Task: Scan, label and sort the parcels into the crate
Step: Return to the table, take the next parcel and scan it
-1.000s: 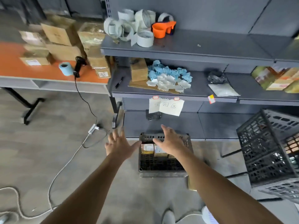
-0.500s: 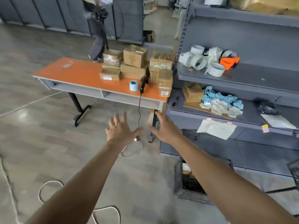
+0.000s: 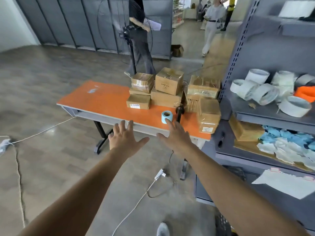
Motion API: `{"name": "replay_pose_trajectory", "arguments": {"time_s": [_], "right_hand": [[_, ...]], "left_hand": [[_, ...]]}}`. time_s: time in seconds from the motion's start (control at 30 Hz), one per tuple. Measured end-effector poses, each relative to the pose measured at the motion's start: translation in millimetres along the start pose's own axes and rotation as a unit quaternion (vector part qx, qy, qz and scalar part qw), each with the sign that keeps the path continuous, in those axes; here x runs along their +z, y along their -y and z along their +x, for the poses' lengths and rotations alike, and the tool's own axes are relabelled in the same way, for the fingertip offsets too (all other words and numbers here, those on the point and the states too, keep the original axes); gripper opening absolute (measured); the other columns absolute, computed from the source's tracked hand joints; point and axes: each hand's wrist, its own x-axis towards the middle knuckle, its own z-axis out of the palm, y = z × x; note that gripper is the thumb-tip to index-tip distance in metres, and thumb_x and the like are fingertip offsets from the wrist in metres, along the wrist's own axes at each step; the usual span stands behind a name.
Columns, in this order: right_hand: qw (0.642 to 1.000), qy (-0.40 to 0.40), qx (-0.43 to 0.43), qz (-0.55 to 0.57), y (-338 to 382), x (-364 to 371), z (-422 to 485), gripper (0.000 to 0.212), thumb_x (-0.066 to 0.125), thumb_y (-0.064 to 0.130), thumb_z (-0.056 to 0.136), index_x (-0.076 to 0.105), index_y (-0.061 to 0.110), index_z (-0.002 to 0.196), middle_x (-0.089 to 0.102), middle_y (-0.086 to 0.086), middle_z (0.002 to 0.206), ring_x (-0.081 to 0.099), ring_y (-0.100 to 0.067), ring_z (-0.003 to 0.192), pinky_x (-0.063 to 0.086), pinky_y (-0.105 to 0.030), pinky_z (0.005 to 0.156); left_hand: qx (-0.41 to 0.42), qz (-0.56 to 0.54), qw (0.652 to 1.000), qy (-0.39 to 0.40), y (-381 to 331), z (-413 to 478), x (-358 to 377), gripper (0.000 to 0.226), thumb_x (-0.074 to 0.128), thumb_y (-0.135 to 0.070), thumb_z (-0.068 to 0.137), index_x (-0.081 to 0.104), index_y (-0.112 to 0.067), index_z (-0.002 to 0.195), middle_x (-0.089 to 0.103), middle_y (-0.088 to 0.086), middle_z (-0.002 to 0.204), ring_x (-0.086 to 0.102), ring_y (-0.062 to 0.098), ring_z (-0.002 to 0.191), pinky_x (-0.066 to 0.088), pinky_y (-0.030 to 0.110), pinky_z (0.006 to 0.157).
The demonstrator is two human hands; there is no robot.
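Several brown cardboard parcels (image 3: 168,82) are stacked at the right end of the orange table (image 3: 105,101). One small parcel (image 3: 138,101) with a white label lies in front of the stack, and another labelled parcel (image 3: 208,116) stands at the table's right corner. A blue label roll (image 3: 167,117) and a black handheld scanner (image 3: 179,112) stand near the front edge. My left hand (image 3: 125,138) and my right hand (image 3: 176,137) are stretched out in the air in front of the table, fingers spread, holding nothing. Only a dark corner of the crate (image 3: 223,225) shows at the bottom.
A grey shelf unit (image 3: 265,116) on the right carries white tape rolls (image 3: 265,92), an orange dispenser (image 3: 305,93) and blue and white wrappers (image 3: 286,142). Cables (image 3: 136,203) trail over the floor. A standing fan (image 3: 126,31) and people are behind the table.
My view has swung up from the crate on the floor to the table. Both hands, still spread and holding nothing, have come nearer the table's front edge.
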Motion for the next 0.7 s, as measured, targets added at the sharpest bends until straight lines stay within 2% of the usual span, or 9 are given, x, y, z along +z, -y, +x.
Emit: {"name": "replay_pose_trajectory", "arguments": {"time_s": [0.1,0.27,0.5,0.6,0.7], "right_hand": [[1.0,0.005,0.003,0.018,9,-5,62,0.079,0.044,0.067,0.091,0.011,0.036,0.156,0.013,-0.001,0.164,0.015,-0.025,0.15,0.024,-0.055,0.115],[0.999,0.03,0.002,0.015,23,-12,143,0.08,0.044,0.065,0.094,0.007,0.032,0.157,0.008,-0.003,0.165,0.008,-0.024,0.152,0.021,-0.051,0.117],[0.999,0.044,0.011,-0.003,36,8,232,0.078,0.043,0.063,0.095,0.008,0.032,0.157,0.01,-0.005,0.165,0.012,-0.025,0.151,0.025,-0.054,0.116],[0.998,0.053,0.033,-0.007,44,23,278,0.078,0.043,0.065,0.094,0.007,0.035,0.157,0.012,-0.006,0.164,0.018,-0.027,0.15,0.027,-0.056,0.115],[0.996,0.053,0.075,0.014,54,43,332,0.078,0.044,0.066,0.092,0.009,0.036,0.156,0.023,-0.007,0.159,0.034,-0.03,0.142,0.036,-0.053,0.11]], "left_hand": [[-0.005,0.007,1.0,0.005,7,57,-2,0.098,0.045,-0.08,0.078,0.012,-0.025,0.152,0.016,0.006,0.157,0.014,0.031,0.145,0.031,0.051,0.109],[-0.027,-0.004,0.999,0.019,21,138,3,0.098,0.045,-0.08,0.078,0.014,-0.023,0.152,0.019,0.007,0.156,0.017,0.032,0.143,0.033,0.053,0.107],[-0.023,-0.013,0.998,0.052,49,238,29,0.099,0.047,-0.079,0.077,0.015,-0.022,0.151,0.021,0.008,0.154,0.02,0.032,0.141,0.036,0.054,0.106],[-0.019,-0.019,0.997,0.072,66,291,43,0.099,0.047,-0.078,0.078,0.014,-0.022,0.152,0.02,0.008,0.155,0.019,0.033,0.142,0.034,0.053,0.106],[-0.016,-0.04,0.994,0.099,86,352,58,0.099,0.047,-0.077,0.079,0.012,-0.022,0.153,0.018,0.009,0.157,0.019,0.032,0.143,0.034,0.053,0.105]]}}
